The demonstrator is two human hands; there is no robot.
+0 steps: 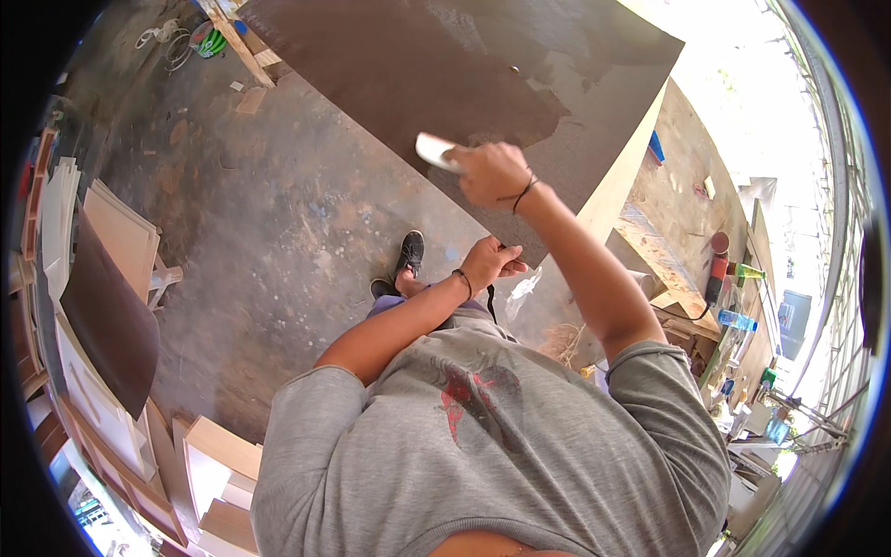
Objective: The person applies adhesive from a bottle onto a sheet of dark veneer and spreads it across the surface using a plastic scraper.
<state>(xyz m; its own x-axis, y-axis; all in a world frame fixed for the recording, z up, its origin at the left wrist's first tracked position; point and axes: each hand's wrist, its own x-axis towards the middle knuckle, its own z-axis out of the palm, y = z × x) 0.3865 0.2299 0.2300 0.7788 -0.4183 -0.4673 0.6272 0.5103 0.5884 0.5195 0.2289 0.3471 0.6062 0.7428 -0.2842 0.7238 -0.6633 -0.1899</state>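
Observation:
A large dark brown sheet (408, 84) lies on a work table in front of me, with a darker, wet-looking coat smeared over part of its top. In my right hand (497, 174) is a white flat spreader (436, 151), its blade on or just above the sheet near the left edge; slight blur hides the contact. My left hand (492, 265) is closed at the sheet's near corner, thumb above and fingers curled at the edge. A dark strip hangs below it, beside a crumpled clear plastic piece (523, 292).
Pale wood (622, 186) shows along the table's right side. Bottles (738, 320), tools and wood pieces crowd the right. On the left, a curved brown sheet (111, 316) leans by stacked panels and box-like wooden parts (221, 455). A green coil (212, 42) lies on the stained floor (251, 213).

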